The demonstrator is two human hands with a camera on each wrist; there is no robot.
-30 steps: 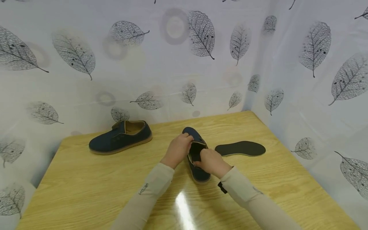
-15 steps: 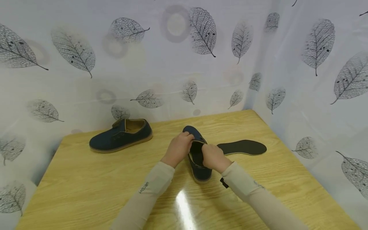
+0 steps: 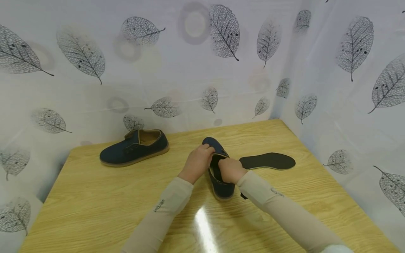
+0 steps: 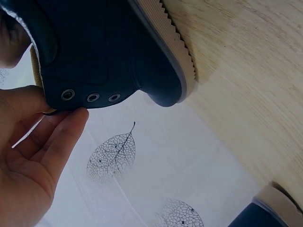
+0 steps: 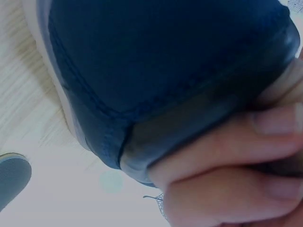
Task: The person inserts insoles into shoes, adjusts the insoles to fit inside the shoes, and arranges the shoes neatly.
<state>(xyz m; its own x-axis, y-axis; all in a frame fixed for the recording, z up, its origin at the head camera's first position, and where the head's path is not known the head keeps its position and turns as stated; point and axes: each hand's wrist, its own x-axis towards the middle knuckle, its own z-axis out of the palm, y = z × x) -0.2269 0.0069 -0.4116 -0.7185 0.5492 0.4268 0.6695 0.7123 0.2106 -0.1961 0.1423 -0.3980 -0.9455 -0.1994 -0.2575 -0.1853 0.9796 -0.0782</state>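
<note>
In the head view, a dark navy low shoe [image 3: 224, 189] stands on the table with its toe pointing away. My left hand [image 3: 198, 161] holds its near-side lacing flap. The left wrist view shows the thumb and fingers [image 4: 66, 137] pinching that flap beside its metal eyelets. My right hand [image 3: 232, 170] is at the shoe's opening, its fingers bent and dipping inside. The right wrist view shows curled fingers [image 5: 227, 151] against the shoe's collar [image 5: 175, 127]; I cannot tell whether they hold something inside. The inside looks dark. A black insole [image 3: 269, 161] lies flat to the right.
A matching navy shoe [image 3: 134, 149] with a tan lining stands at the back left of the wooden table [image 3: 110, 196]. White sheeting [image 3: 177, 70] with a leaf print hangs behind the table and along its right side.
My right hand has shifted within the shoe's opening, and its thumb, seen earlier near the heel, is out of sight in the head view. The left hand keeps its hold.
</note>
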